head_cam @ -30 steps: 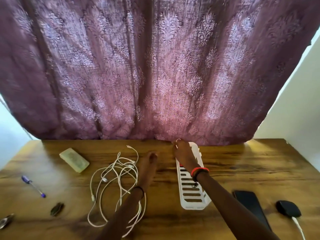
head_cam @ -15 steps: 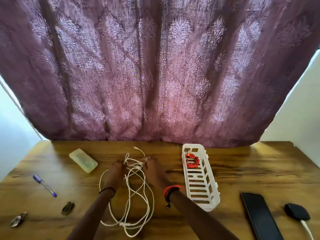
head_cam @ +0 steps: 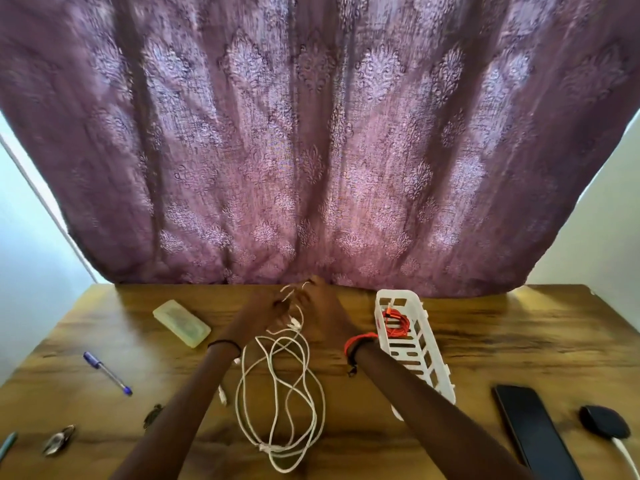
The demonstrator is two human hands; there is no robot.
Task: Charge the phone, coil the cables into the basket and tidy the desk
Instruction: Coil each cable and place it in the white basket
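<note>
A tangle of white cables lies in long loops on the wooden desk between my forearms. My left hand and my right hand meet at the far end of the tangle and both hold its top strands, lifted slightly near the curtain. A white slotted basket lies to the right with a coiled orange cable in its far end. A black phone lies face up at the near right, beside a black charger puck with a white lead.
A pale green case lies at the back left. A blue pen and small dark clips sit near the left edge. A purple patterned curtain hangs down to the desk's back edge.
My right hand left the basket, where the orange cable now lies, and joined my left hand on the white cables. Both hands then moved toward the curtain, drawing the loops longer.
</note>
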